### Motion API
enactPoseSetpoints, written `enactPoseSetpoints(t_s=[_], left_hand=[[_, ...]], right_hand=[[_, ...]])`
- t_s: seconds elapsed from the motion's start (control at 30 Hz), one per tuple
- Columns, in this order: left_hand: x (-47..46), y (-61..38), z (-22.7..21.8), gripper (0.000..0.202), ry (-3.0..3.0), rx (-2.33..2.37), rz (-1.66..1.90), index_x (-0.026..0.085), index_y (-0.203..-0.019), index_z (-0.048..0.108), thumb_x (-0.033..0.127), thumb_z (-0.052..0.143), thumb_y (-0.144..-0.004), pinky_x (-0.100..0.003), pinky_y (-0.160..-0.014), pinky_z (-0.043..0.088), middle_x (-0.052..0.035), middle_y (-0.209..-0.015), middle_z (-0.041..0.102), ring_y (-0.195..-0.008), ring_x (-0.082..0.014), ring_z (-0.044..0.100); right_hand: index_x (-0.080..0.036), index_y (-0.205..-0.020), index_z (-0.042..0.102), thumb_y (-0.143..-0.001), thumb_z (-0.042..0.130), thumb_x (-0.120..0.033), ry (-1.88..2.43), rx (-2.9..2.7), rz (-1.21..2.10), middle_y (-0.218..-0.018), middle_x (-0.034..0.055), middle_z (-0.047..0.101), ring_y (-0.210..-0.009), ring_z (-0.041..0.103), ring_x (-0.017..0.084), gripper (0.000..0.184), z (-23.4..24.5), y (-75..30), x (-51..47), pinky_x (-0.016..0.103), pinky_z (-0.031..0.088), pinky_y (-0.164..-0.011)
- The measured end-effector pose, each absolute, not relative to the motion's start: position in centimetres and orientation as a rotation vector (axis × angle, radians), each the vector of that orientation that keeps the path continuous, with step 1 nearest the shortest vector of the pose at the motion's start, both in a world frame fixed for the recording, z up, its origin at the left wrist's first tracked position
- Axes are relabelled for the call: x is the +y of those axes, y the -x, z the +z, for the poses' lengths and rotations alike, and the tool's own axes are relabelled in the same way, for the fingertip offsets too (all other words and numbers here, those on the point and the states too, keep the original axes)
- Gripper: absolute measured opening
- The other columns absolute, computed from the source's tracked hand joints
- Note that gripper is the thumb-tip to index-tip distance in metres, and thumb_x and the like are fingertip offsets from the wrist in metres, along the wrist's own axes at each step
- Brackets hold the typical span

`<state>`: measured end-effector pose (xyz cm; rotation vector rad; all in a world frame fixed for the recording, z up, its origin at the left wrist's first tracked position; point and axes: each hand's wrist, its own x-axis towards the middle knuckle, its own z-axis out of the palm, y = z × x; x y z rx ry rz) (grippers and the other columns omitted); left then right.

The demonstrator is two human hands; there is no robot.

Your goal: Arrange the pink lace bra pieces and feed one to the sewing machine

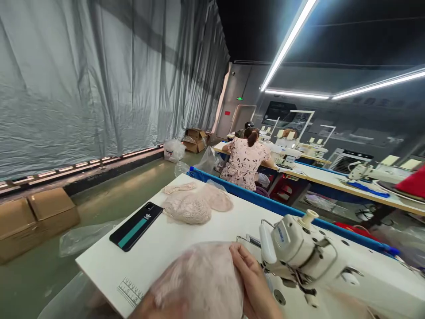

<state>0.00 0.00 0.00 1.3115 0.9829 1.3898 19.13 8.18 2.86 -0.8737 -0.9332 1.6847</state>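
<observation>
A pale pink, sheer piece of fabric [206, 279] bulges up in front of me at the near edge of the white sewing table [99, 252]. My right hand [250, 277] grips its right edge, thumb and fingers closed on the cloth. At the lower left of the fabric, my left hand [162, 308] touches it; motion blur and the frame's bottom edge hide how its fingers lie. Just right of my right hand stands a white sewing machine [299, 248]. Farther back on the table lies a loose pile of beige mesh and lace pieces [189, 206].
A dark phone with a green stripe [137, 227] lies left of the pile. A blue cloth trough [239, 189] runs along the table's far side. Beyond it sits a person in a patterned top [245, 161]. Cardboard boxes [49, 208] stand on the floor at left.
</observation>
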Motion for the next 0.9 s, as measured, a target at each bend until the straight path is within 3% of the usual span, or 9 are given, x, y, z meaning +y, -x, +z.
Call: enactPoseSetpoints(t_s=[0.07,0.13,0.2,0.27,0.37,0.53,0.67,0.9], left_hand=[[4.2,1.4,1.4,0.039,-1.277,0.98,1.321,0.026,-0.121,0.06,0.039,0.062,-0.084,-0.034,-0.073,0.055,-0.0064,-0.11,0.066,-0.092,-0.0211,0.065],[9.5,2.7,3.7,0.054,-1.215,0.981,1.204,0.024,-0.128,0.055,0.034,0.067,-0.076,-0.035,-0.079,0.054,-0.0066,-0.104,0.069,-0.095,-0.0235,0.066],[15.6,3.6,6.3,0.066,-1.283,1.021,1.232,0.018,-0.132,0.051,0.025,0.07,-0.07,-0.034,-0.086,0.051,-0.0085,-0.113,0.066,-0.103,-0.0243,0.063],[21.5,3.9,8.4,0.062,-1.337,1.054,1.26,0.015,-0.127,0.054,0.015,0.07,-0.067,-0.034,-0.095,0.047,-0.0097,-0.123,0.061,-0.111,-0.0237,0.058],[28.2,3.1,9.5,0.056,-1.427,1.076,1.263,0.015,-0.129,0.051,0.012,0.068,-0.076,-0.043,-0.097,0.045,-0.0119,-0.126,0.057,-0.111,-0.0238,0.057],[33.1,0.7,7.1,0.039,-1.593,0.992,1.156,0.015,-0.125,0.054,0.022,0.062,-0.088,-0.045,-0.092,0.049,-0.0104,-0.118,0.061,-0.103,-0.0224,0.061],[35.4,0.2,4.6,0.037,-1.691,1.099,1.136,0.016,-0.125,0.053,0.029,0.058,-0.091,-0.048,-0.094,0.047,-0.0099,-0.122,0.058,-0.107,-0.0243,0.059],[38.7,-0.5,1.3,0.029,-1.852,1.427,0.988,0.016,-0.115,0.058,0.032,0.058,-0.091,-0.049,-0.097,0.044,-0.0101,-0.125,0.055,-0.114,-0.0256,0.053]], right_hand=[[-0.021,-0.074,0.066,-0.06,0.085,-0.043,0.86,-0.905,1.633,-0.064,-0.005,0.063,-0.064,0.059,0.014,0.032,2.8,-18.2,11.2,0.021,0.046,-0.056],[-0.019,-0.079,0.067,-0.059,0.085,-0.041,0.851,-0.87,1.526,-0.067,-0.0044,0.065,-0.065,0.059,0.014,0.034,2.8,-17.4,14.6,0.021,0.047,-0.055],[-0.017,-0.081,0.065,-0.074,0.077,-0.033,0.857,-0.823,1.395,-0.07,-0.0042,0.064,-0.062,0.058,0.011,0.022,2.7,-16.7,18.0,0.021,0.046,-0.053],[-0.015,-0.08,0.061,-0.087,0.064,-0.02,0.88,-0.773,1.276,-0.071,-0.0047,0.061,-0.057,0.055,0.009,0.009,2.6,-16.2,21.2,0.02,0.045,-0.052],[-0.014,-0.083,0.058,-0.092,0.058,-0.015,0.936,-0.727,1.137,-0.07,-0.0063,0.057,-0.05,0.051,0.006,0.009,2.2,-16.0,25.1,0.018,0.042,-0.046],[-0.014,-0.097,0.058,-0.094,0.057,-0.02,1.01,-0.767,1.014,-0.073,-0.0049,0.059,-0.052,0.055,0.008,0.007,1.3,-16.4,28.6,0.02,0.047,-0.047],[-0.016,-0.115,0.053,-0.093,0.059,-0.022,1.108,-0.874,0.841,-0.083,-0.002,0.063,-0.064,0.062,0.012,0.024,-0.5,-16.9,30.1,0.027,0.054,-0.059],[-0.015,-0.1,0.063,-0.092,0.061,-0.031,1.492,-1.127,0.492,-0.098,0.0031,0.066,-0.086,0.064,0.019,0.018,-3.9,-18.1,32.6,0.04,0.053,-0.079]])
